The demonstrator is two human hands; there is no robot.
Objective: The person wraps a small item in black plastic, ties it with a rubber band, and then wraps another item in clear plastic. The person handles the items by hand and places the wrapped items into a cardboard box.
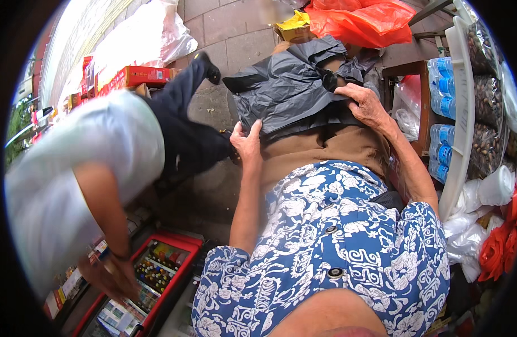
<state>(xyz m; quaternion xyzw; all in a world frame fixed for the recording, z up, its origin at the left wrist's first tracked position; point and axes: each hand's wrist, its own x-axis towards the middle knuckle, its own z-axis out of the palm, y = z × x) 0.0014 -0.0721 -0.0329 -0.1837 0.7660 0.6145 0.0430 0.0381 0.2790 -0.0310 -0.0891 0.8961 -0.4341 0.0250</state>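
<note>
A black plastic bag (283, 90) lies spread across my lap, creased and partly bunched at its far right corner. Between thumb and fingers, my left hand (247, 141) pinches the bag's near left edge. My right hand (361, 103) grips the bag near its right side, beside a small dark bunched part whose nature I cannot tell. Brown trousers (321, 149) show below the bag's near edge. Whether anything is inside the bag is hidden.
A person in a light shirt (115, 139) stands close on the left, arms low over a red-framed drinks fridge (197, 244). Bottled water packs (443, 94) and bagged dark nuts or fruit (486, 139) line the right. Ahead lie a red plastic bag (363, 21) and red boxes (145, 76).
</note>
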